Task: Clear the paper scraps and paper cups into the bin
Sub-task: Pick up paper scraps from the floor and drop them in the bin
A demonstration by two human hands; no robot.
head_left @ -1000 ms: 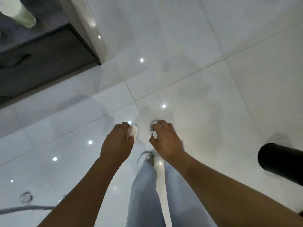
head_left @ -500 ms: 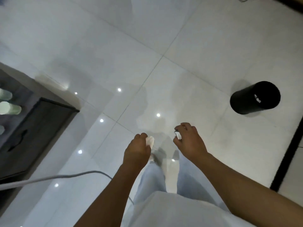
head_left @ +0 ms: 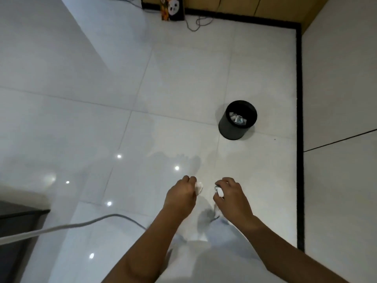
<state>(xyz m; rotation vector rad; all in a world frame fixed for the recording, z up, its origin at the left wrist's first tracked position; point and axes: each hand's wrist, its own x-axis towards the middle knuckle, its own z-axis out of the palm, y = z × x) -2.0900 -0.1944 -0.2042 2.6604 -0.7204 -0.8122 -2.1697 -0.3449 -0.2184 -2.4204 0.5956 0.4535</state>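
The task looks partly done: the black bin [head_left: 237, 119] stands upright on the white tiled floor [head_left: 183, 88] near the dark border strip along the floor's right edge, and crumpled paper [head_left: 237, 119] already lies at its bottom. What is left, as far as can be seen, is the load being carried. The left hand [head_left: 180, 198] is curled around a crumpled paper scrap [head_left: 198, 188], which pokes out past the fingers. The right hand [head_left: 229, 196] pinches a small white piece [head_left: 220, 191], whether scrap or crushed cup cannot be told. Both hands hang over the floor, well short of the bin, so neither piece is dropped yet. No cups are in sight.
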